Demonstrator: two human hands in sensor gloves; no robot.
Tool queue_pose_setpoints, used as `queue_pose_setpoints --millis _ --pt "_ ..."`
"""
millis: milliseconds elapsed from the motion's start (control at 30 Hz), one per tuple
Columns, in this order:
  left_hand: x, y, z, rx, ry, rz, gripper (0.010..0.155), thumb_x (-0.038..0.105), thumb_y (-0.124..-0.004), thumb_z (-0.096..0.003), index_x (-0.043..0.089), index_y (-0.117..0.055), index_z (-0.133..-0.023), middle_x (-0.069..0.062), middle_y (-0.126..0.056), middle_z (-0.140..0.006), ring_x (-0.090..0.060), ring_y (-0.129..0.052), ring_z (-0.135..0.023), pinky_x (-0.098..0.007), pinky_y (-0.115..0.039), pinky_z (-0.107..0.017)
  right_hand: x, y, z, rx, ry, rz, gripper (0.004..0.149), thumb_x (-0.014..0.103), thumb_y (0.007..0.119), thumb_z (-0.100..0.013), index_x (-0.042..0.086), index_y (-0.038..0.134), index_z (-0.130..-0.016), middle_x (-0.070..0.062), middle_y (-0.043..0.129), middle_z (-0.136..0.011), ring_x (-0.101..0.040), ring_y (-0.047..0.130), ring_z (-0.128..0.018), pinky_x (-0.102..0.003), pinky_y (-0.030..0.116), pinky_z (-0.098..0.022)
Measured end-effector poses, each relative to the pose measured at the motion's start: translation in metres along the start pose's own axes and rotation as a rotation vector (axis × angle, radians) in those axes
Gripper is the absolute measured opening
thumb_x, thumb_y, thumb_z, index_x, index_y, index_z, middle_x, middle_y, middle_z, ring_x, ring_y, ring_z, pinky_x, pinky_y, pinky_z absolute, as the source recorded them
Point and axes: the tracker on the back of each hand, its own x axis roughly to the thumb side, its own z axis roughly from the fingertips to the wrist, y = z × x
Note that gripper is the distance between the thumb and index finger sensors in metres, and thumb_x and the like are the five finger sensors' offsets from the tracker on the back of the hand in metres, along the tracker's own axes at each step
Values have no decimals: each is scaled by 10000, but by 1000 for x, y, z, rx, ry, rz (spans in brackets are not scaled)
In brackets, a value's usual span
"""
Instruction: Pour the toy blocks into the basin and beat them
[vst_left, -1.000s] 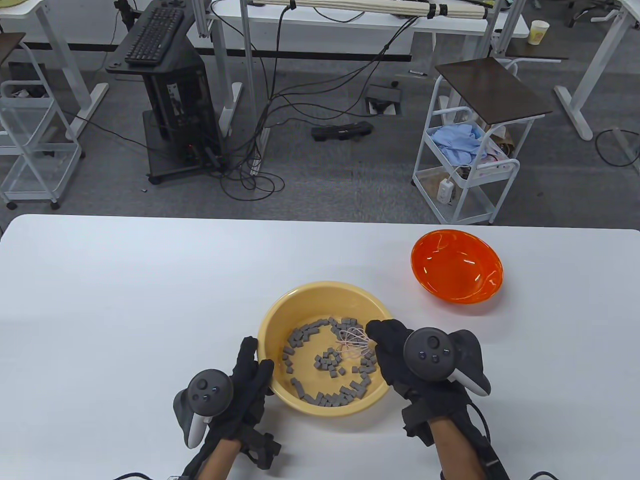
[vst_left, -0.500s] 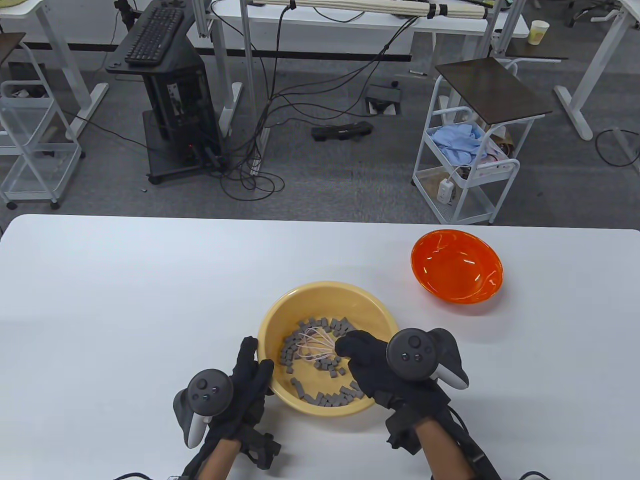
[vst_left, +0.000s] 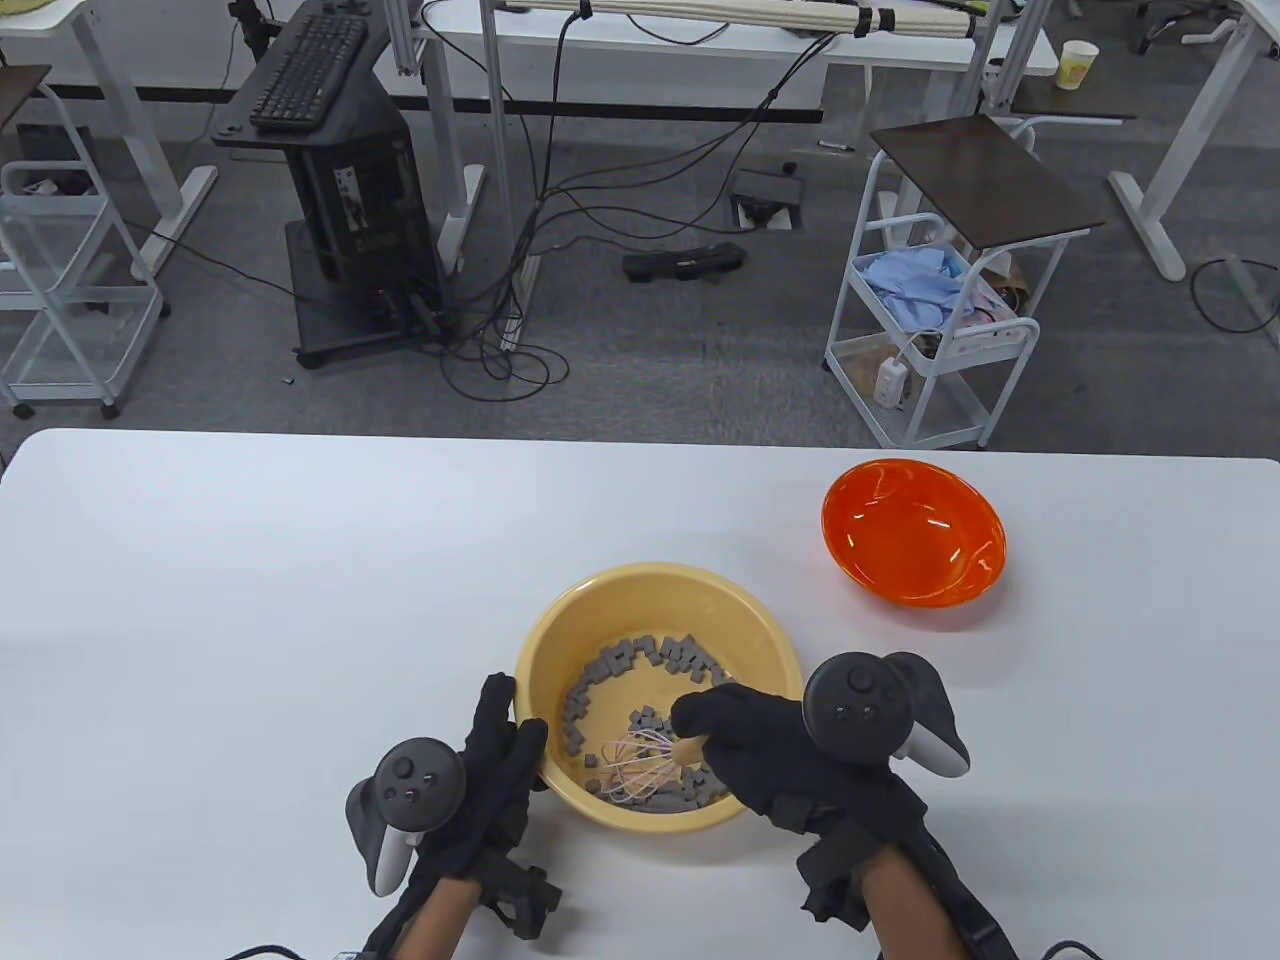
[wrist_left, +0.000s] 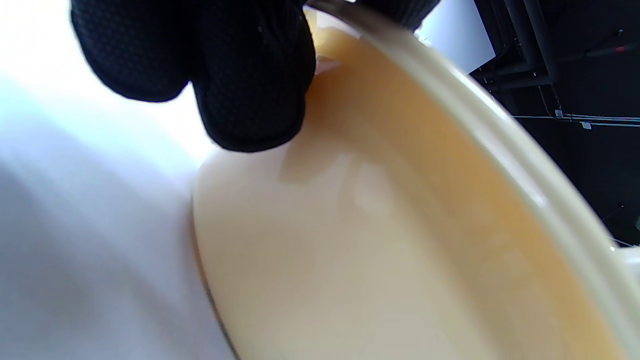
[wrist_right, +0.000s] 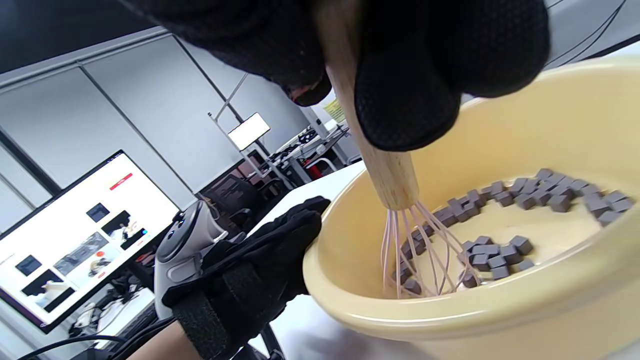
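Observation:
A yellow basin (vst_left: 600, 592) sits near the table's front edge with several small grey toy blocks (vst_left: 640, 655) scattered round its floor. My right hand (vst_left: 745, 738) grips the wooden handle of a pink wire whisk (vst_left: 640, 768), whose wires sit among the blocks at the basin's near side. In the right wrist view the whisk (wrist_right: 387, 175) comes down from my curled fingers into the blocks (wrist_right: 500, 252). My left hand (vst_left: 500, 745) rests with straight fingers against the basin's left outer wall. The left wrist view shows its fingertips (wrist_left: 245, 80) touching that wall (wrist_left: 400, 225).
An orange bowl (vst_left: 912, 545) stands at the back right of the white table (vst_left: 250, 600). Beyond the far table edge are a white trolley (vst_left: 935, 330), a computer stand (vst_left: 340, 200) and floor cables.
My right hand has swept the whisk from the basin's right side across to the left and then to the near side, pushing blocks along. The left hand and basin have stayed put.

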Motion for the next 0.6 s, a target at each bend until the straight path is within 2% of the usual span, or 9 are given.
queue_pose_setpoints --millis 333,600 --pt "0 0 0 0 0 0 648 326 -581 -699 -59 -326 -1154 -264 -826 -851 -233 -1017 -605 -567 -822 -553 -3 -20 16 -133 128 199 319 123 749 -668 81 749 -984 -291 756 -1010 -435 905 -535 -597 755 -510" --pt "0 0 0 1 3 -3 649 327 -580 -700 -60 -326 -1154 -263 -827 -851 -232 -1017 -606 -566 -822 -553 -2 -21 17 -209 181 308 307 121 743 -672 97 753 -978 -273 752 -1021 -454 898 -577 -610 740 -541"
